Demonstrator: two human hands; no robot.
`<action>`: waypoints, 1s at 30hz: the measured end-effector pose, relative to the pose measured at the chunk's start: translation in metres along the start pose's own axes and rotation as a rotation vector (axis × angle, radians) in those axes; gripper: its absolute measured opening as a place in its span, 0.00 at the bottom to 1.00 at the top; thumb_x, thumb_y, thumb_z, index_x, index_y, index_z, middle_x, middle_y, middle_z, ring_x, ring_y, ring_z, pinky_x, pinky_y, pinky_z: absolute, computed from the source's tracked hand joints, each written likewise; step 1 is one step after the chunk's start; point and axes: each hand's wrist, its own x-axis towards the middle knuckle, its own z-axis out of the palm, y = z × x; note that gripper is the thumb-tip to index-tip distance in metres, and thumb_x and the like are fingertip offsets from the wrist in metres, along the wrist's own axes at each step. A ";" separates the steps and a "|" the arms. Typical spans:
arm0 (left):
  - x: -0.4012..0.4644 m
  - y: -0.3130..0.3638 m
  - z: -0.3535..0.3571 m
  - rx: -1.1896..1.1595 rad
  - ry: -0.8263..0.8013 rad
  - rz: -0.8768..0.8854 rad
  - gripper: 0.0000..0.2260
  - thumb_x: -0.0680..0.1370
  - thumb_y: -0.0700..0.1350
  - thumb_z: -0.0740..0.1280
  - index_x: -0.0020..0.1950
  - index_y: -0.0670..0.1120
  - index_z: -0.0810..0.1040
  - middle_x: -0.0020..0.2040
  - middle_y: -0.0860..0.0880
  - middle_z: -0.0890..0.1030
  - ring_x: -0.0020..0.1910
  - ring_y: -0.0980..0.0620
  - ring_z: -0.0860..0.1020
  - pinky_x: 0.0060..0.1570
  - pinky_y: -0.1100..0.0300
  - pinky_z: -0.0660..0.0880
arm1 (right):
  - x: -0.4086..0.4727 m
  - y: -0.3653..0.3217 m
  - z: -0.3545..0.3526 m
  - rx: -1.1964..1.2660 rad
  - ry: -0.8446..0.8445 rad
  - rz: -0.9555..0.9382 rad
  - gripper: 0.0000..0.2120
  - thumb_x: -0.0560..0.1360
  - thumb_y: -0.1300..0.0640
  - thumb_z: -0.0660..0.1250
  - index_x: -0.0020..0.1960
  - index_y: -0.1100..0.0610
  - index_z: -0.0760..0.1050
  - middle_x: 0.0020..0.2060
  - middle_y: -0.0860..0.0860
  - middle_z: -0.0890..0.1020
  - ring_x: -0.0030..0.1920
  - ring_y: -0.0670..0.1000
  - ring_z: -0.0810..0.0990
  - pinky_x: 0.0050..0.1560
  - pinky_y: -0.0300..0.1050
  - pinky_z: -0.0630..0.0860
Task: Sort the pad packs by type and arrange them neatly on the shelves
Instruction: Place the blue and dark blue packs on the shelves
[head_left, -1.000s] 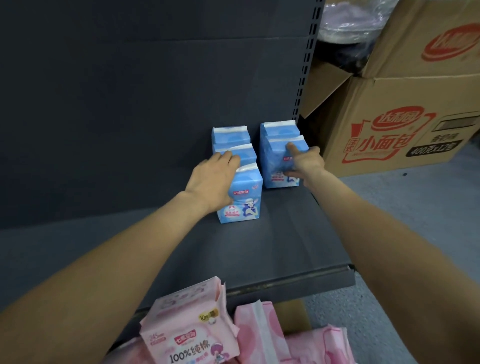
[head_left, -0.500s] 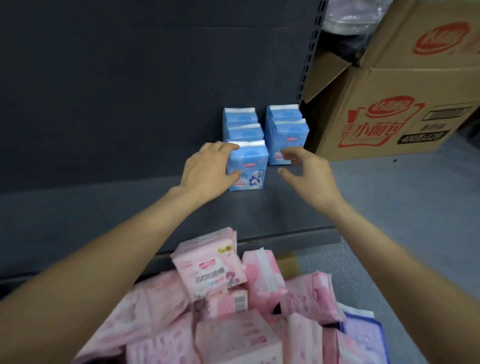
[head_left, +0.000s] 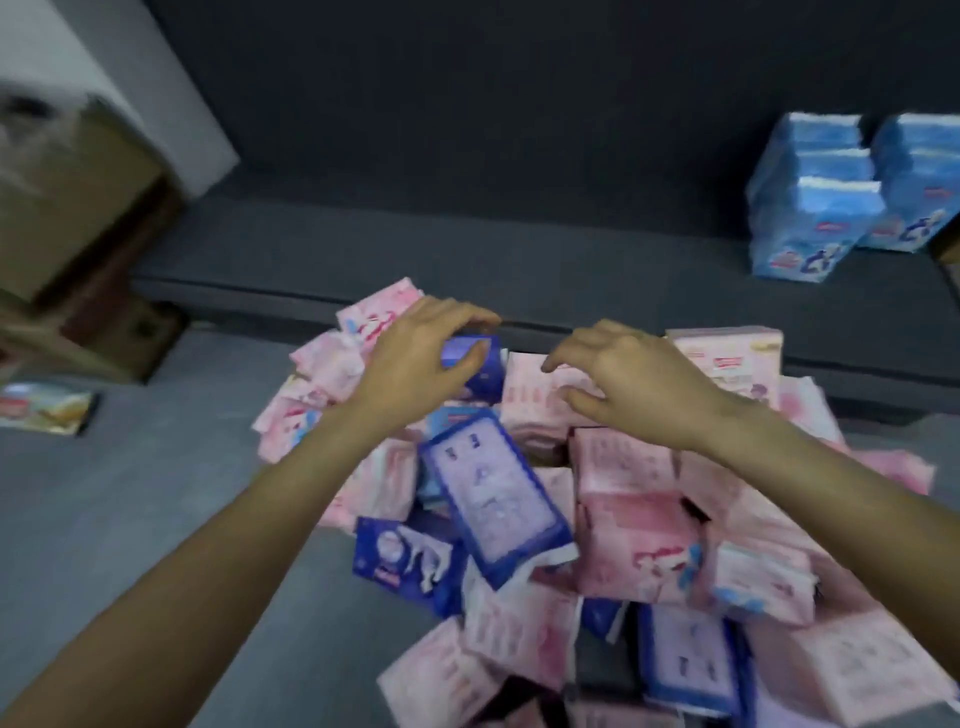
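Pad packs (head_left: 587, 499) are heaped loose on the floor beneath both hands, pink ones mostly, with dark blue ones mixed in. A blue pack (head_left: 475, 358) at the top of the heap is gripped by the left hand (head_left: 415, 369), fingers curled over it. The right hand (head_left: 623, 384) hangs just beside it over a pink pack (head_left: 535, 395), fingers loosely bent and nothing held. Beyond the hands lies the shelf (head_left: 467, 260), with light blue packs (head_left: 852, 197) stood in rows far to the right. If the gripped pack is lifted, its neighbours may be dragged along or toppled, since the heap is unsteady. Blur also hides the print, so types could be confused.
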 end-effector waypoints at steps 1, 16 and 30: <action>-0.021 -0.014 -0.009 0.012 0.022 -0.031 0.14 0.74 0.47 0.63 0.55 0.44 0.80 0.50 0.48 0.82 0.50 0.50 0.76 0.53 0.58 0.70 | 0.011 -0.020 0.007 -0.013 -0.005 -0.057 0.16 0.74 0.48 0.59 0.56 0.52 0.78 0.52 0.51 0.81 0.53 0.57 0.78 0.52 0.50 0.74; -0.129 -0.097 -0.002 0.132 -0.386 -0.163 0.35 0.70 0.66 0.60 0.72 0.48 0.67 0.70 0.48 0.69 0.70 0.48 0.65 0.70 0.55 0.54 | 0.007 -0.103 0.110 -0.286 -0.255 0.078 0.33 0.73 0.29 0.47 0.64 0.51 0.69 0.57 0.53 0.78 0.56 0.57 0.75 0.55 0.51 0.69; -0.072 -0.071 0.052 0.446 -0.767 -0.209 0.57 0.65 0.70 0.70 0.78 0.48 0.37 0.78 0.41 0.50 0.76 0.42 0.55 0.71 0.43 0.53 | 0.034 -0.050 0.111 -0.131 -0.355 0.108 0.42 0.72 0.37 0.65 0.77 0.52 0.49 0.76 0.53 0.53 0.75 0.56 0.50 0.72 0.52 0.50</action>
